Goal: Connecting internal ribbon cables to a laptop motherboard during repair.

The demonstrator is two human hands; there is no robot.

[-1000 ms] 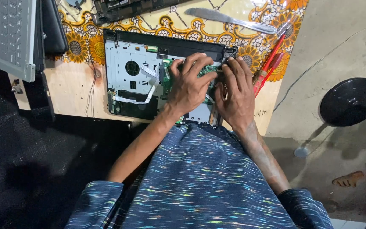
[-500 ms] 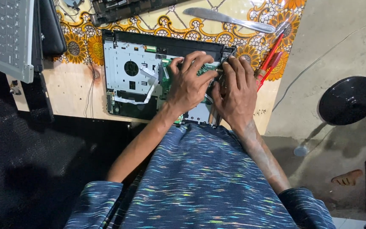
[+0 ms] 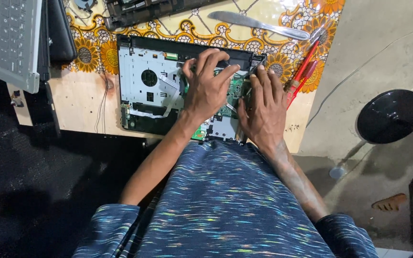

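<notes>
left hand [image 3: 208, 91]: fingers spread, pressing on green circuit board [image 3: 233, 91], gripping nothing
right hand [image 3: 264, 110]: flat on opened black laptop base [image 3: 144, 81], gripping nothing

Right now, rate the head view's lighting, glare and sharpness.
Head view: lighting even and fairly bright over the opened laptop; mild sheen on the metal blade; the floor at left sinks into dark shadow; left hand and right hand reasonably sharp.
</notes>
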